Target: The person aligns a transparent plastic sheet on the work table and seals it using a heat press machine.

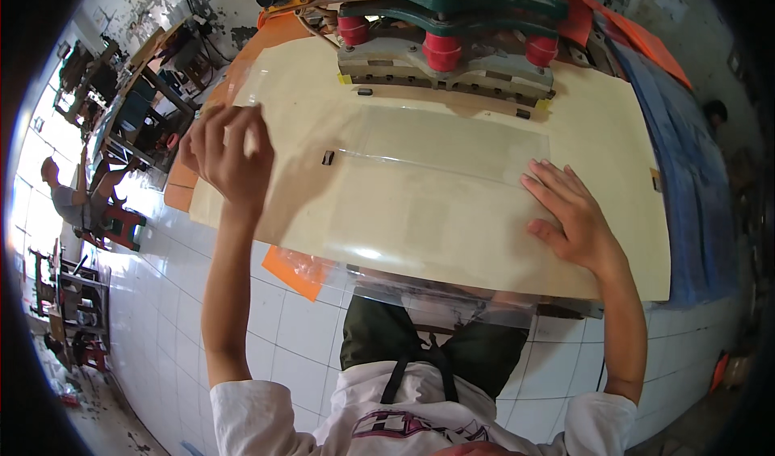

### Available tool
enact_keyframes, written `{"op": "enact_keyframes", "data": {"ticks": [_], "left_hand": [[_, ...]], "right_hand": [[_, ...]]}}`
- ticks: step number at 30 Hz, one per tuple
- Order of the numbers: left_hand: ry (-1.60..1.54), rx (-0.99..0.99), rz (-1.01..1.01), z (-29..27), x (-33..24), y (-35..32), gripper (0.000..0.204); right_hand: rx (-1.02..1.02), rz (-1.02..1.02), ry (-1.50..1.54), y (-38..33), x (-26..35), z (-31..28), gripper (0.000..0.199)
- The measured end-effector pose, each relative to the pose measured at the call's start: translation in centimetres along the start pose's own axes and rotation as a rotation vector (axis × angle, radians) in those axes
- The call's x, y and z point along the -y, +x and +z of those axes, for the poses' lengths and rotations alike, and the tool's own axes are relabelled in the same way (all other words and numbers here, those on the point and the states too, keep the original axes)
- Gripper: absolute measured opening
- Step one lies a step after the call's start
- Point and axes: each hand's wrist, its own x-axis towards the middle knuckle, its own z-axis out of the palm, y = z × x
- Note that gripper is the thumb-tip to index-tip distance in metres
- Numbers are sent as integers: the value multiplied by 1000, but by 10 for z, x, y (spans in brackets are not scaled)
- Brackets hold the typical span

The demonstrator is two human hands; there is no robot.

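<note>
film (436,206) lies partly under the right hand (577,230), spread flat, gripping nothing. left hand (230,149) raised, fingers curled; contents unclear.

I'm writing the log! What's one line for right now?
left hand: raised, curled | right hand: on clear plastic sheet, right side | pale yellow board: under sheet | green machine: beyond sheet

We find no readable text or numbers; the pink-and-dark print (404,426) on the white shirt (343,395) is too distorted to make out.
</note>
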Motion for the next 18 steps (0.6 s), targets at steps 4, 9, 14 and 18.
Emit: {"op": "enact_keyframes", "data": {"ticks": [4, 9, 14, 18], "left_hand": [[-427, -142, 207, -24, -71, 14, 22], [-704, -33, 439, -32, -130, 27, 25], [-771, 246, 493, -25, -190, 44, 20], [-902, 547, 431, -24, -234, 42, 30]], "right_hand": [[-6, -4, 2, -4, -2, -3, 61], [-18, -14, 7, -3, -4, 1, 60], [-15, -23, 29, -2, -8, 4, 60], [11, -33, -16, -7, -18, 7, 61]]}}
